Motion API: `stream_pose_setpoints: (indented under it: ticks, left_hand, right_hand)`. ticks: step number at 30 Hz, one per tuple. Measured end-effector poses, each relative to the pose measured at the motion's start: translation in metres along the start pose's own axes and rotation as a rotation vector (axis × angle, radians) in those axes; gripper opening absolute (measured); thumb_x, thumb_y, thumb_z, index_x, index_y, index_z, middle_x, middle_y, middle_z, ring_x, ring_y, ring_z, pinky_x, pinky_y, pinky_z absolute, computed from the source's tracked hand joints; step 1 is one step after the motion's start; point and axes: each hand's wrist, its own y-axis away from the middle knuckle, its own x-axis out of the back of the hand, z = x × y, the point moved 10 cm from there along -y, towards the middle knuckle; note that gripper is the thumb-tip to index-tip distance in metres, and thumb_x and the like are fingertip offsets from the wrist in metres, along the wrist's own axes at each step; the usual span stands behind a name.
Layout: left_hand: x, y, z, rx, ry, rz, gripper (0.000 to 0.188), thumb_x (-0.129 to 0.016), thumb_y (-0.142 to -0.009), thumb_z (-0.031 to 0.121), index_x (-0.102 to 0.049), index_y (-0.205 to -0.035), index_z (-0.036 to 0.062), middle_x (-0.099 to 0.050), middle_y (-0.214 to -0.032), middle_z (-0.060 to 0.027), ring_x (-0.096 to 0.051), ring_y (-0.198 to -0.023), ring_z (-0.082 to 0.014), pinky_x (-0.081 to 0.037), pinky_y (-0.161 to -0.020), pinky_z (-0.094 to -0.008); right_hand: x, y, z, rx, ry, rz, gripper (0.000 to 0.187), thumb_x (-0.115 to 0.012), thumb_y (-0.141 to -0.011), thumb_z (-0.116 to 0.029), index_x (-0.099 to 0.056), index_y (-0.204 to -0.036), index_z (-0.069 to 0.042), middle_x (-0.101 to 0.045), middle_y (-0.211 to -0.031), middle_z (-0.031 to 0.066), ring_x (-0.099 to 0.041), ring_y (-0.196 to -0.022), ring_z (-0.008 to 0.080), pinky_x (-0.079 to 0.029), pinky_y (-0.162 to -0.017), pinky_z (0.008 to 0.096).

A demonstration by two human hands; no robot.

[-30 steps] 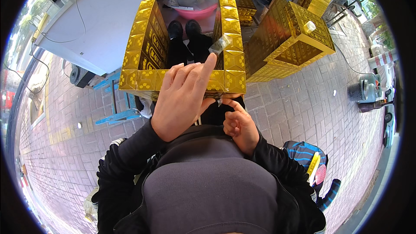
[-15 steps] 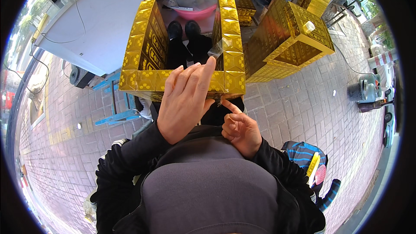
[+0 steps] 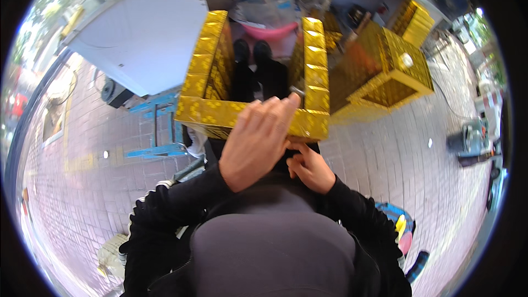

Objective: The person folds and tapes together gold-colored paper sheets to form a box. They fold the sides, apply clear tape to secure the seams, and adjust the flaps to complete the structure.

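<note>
Across my lap rests a U-shaped frame of shiny gold patterned cartons point(image 3: 198, 69), its open end pointing away from me. My left hand point(image 3: 254, 142) lies over the near bar with its fingers stretched out together, fingertips close to the inner right corner. By those fingertips a small shiny clear piece point(image 3: 297, 91) shows, perhaps tape. Below the bar's near edge, my right hand point(image 3: 311, 169) has its index finger reaching to my left thumb and the other fingers curled in. Whatever lies between those fingers is hidden. Some blur covers both hands.
Right of the frame stands a larger gold carton structure point(image 3: 391, 58) with an opening. A pink basin point(image 3: 270, 31) lies beyond my shoes. At left are a white panel point(image 3: 148, 27) and a blue stool-like frame point(image 3: 159, 150). Brick paving point(image 3: 363, 154) surrounds me.
The whole view has shifted, so the frame and hands sit further right and lower. My right index finger has come in closer to my left thumb. My left hand stays on the near bar.
</note>
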Motion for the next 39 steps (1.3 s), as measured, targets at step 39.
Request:
stream_pose_setpoints:
  ticks: [39]
  left_hand:
    - [0.085, 0.009, -0.052, 0.179, 0.559, 0.304, 0.059, -0.065, -0.092, 0.010, -0.042, -0.145, -0.0007, -0.047, -0.146, -0.0197, -0.045, -0.136, -0.0326, -0.035, -0.113, -0.0431]
  right_hand:
    - [0.099, 0.042, -0.227, 0.685, 0.562, 0.552, 0.015, -0.069, -0.077, 0.000, -0.063, -0.090, -0.005, -0.052, -0.084, 0.0062, -0.052, -0.075, 0.0186, -0.044, -0.066, 0.0329]
